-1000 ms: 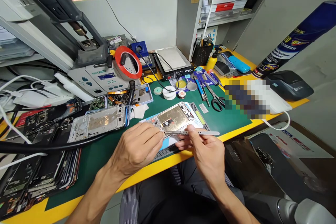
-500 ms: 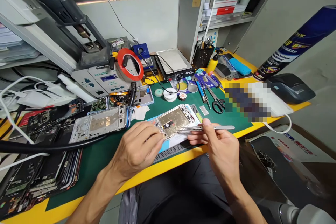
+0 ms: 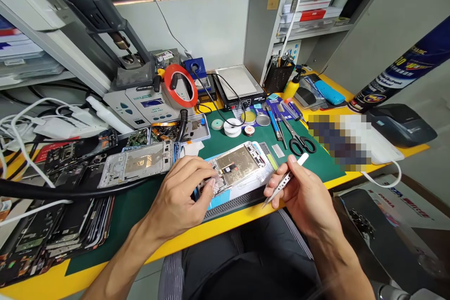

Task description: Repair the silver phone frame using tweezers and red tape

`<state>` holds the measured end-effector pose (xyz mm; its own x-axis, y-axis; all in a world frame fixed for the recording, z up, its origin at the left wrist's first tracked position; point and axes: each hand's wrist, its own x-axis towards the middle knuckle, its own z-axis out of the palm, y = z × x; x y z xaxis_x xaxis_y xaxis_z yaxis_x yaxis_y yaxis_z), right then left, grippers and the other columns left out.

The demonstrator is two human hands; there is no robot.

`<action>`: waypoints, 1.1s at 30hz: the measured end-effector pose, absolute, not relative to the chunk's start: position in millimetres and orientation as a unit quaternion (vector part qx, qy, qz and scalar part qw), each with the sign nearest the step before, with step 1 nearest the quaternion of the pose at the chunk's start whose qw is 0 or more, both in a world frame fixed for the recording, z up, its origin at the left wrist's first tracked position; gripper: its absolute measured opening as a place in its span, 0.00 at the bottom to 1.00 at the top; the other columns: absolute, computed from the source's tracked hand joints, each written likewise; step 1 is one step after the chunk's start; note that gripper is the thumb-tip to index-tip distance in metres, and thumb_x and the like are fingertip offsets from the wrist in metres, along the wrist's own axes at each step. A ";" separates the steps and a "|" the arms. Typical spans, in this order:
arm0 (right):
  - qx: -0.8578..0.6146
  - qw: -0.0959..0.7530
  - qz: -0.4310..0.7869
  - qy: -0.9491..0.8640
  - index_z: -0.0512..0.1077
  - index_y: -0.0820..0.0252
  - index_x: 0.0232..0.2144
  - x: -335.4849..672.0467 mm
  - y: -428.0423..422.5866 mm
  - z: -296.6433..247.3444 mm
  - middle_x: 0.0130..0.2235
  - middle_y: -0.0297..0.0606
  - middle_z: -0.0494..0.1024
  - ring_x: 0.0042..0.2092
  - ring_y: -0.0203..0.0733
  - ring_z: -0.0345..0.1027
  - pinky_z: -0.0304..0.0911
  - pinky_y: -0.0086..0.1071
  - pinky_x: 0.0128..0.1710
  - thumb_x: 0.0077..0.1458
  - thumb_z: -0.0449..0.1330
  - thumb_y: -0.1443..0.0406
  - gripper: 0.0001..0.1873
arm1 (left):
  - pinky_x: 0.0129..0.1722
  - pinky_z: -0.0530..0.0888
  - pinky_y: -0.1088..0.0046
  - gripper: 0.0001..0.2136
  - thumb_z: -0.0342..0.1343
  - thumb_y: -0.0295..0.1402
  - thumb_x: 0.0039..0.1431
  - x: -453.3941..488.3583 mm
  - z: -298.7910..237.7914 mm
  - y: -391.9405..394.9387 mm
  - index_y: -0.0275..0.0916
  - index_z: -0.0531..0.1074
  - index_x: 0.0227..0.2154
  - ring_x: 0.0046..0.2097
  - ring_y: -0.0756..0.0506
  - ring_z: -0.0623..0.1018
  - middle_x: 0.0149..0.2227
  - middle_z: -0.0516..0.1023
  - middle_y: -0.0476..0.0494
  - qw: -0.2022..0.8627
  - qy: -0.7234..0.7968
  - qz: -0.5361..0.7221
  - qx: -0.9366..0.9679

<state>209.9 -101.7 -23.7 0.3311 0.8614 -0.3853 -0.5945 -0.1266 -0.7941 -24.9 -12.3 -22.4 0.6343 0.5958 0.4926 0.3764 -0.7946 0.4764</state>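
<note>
Silver tweezers have moved off the open phone; the right hand holds them to its right. The left hand curls over its left end; I cannot tell if it grips. The phone lies on the bench, scissors behind it.

An opened phone frame, gold-toned inside with a small dark piece near its middle, lies slantwise. Right of the phone frame, apart from it, slim silvery tweezers tilt tips-down.
</note>
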 end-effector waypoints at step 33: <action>-0.447 0.655 0.604 -0.079 0.76 0.58 0.25 212.9 -106.1 -25.0 0.19 0.29 0.67 0.19 0.34 0.61 0.50 0.25 0.13 0.48 0.72 0.53 0.16 | 0.49 0.73 0.53 0.05 0.58 0.25 0.60 -10.4 -25.3 -18.9 0.41 0.75 0.37 0.49 0.39 0.74 0.43 0.74 0.40 0.177 0.317 0.316 0.876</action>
